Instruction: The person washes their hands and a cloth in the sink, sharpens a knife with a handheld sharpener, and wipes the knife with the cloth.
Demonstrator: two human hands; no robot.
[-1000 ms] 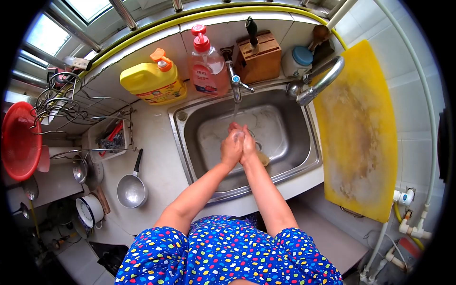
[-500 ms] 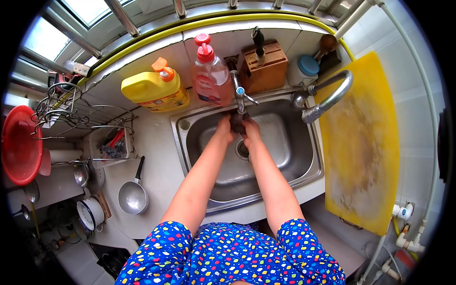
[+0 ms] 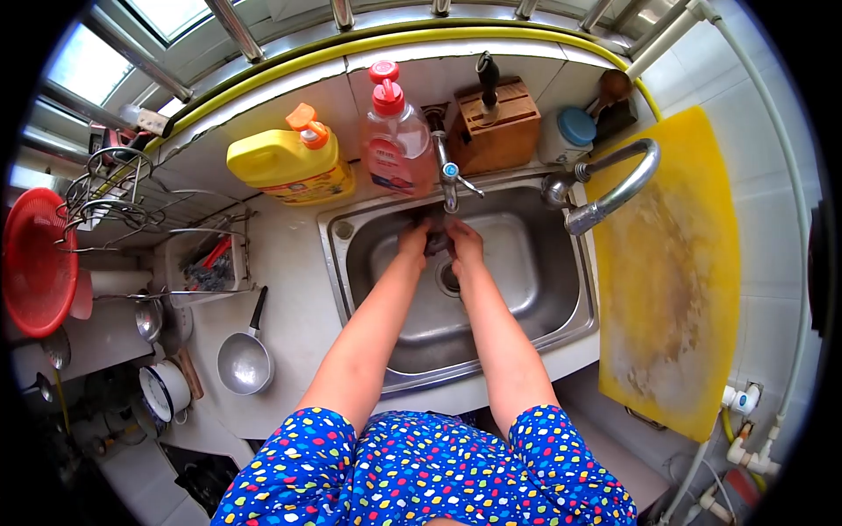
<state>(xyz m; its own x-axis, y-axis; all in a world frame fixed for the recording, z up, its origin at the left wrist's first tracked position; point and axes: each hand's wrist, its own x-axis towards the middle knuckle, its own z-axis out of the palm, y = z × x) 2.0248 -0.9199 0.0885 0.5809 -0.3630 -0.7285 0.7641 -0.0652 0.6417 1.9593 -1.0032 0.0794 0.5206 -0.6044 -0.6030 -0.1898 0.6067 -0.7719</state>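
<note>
Parted now — the left hand (image 3: 414,239) grips a dark, indistinct lump (image 3: 437,243) (too blurred to name) under the silver metal tap (image 3: 450,181), in the steel sink (image 3: 548,254); right hand (image 3: 466,239) close beside — its grip, can't tell.

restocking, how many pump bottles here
2: the yellow bottle with an orange pump, by the back left corner of the sink, and the pink bottle with a red pump, between it and the small tap.

A saucepan (image 3: 246,362) — left of the sink — near a red colander (image 3: 39,262).
</note>
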